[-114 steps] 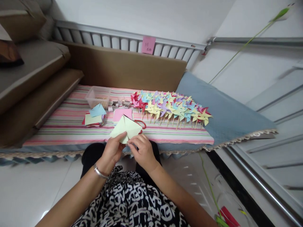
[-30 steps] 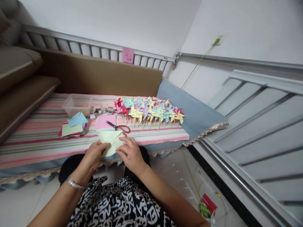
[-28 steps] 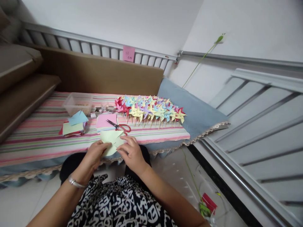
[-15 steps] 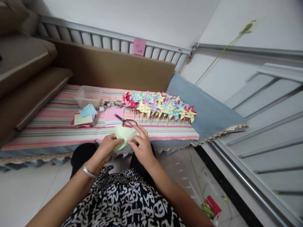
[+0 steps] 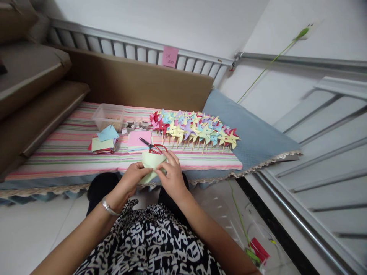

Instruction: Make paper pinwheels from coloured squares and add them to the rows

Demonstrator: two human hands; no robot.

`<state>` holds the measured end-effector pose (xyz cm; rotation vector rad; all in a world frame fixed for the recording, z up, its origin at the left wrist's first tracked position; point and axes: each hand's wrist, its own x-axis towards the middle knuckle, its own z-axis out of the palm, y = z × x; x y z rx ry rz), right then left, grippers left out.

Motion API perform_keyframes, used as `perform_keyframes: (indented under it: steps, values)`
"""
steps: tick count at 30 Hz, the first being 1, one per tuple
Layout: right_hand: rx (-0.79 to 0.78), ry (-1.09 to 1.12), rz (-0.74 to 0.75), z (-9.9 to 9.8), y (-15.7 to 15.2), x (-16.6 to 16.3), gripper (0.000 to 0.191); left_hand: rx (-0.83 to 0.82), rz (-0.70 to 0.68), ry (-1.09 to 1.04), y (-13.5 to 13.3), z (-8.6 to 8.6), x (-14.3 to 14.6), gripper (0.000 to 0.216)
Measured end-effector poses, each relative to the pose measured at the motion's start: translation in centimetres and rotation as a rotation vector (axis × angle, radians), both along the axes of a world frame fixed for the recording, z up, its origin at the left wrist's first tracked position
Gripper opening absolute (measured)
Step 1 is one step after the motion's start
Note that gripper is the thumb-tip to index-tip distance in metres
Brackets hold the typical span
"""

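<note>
So the green paper (image 5: pixel 148 159) is held by both hands, over the near edge of the bed (image 5: pixel 249 126). Its left side is pinched by the left hand (image 5: pixel 134 176), thumb on top, with pretty much no gap in the grip. It's pinched by the right hand (image 5: pixel 172 176) too, thumb and fingertip nearly together around the middle, while the other fingers are loosely raised along the right side. The paper is bent into a curve there, but the exact fold is blocked by the fingers, so that can't be told.

Just past the fingertips the scissors (image 5: pixel 150 145) are laid down, red handles nearest the right fingers, blades pointed away and to the left. A little beyond, some pink paper (image 5: pixel 139 138) is stacked. Out to the left of the fingers a mixed stack (image 5: pixel 102 144) is parked, with a blue sheet (image 5: pixel 108 132) set crooked on top. Behind that, a clear tub (image 5: pixel 98 121) is placed, contents too tiny to make out. Off to the right and farther out, a whole crowd of pinwheels (image 5: pixel 188 130) on sticks is bunched up. All of that is spread over a striped cloth (image 5: pixel 71 154).
</note>
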<state>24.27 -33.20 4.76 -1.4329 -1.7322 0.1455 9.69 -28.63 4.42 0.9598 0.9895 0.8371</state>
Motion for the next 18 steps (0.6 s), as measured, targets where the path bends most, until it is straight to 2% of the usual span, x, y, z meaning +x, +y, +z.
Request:
perform_keyframes:
  steps: [7, 12, 15, 18]
  values:
    - [-0.002, 0.015, -0.016, 0.1, 0.3, -0.1, 0.007, 0.018, -0.038, -0.023, -0.2, 0.6, -0.1, 0.027]
    - [-0.030, 0.006, -0.040, 0.8, 0.4, -0.3, 0.007, 0.048, 0.003, 0.048, 0.2, 0.6, -0.4, 0.026]
    - [-0.069, 0.032, -0.024, 2.2, 0.4, 0.2, 0.040, 0.040, -0.051, 0.071, 0.5, 0.7, -0.8, 0.024]
    - [-0.233, 0.084, 0.081, 3.6, 0.7, 1.0, 0.066, 0.015, -0.158, 0.116, 0.6, 1.1, -1.0, 0.018]
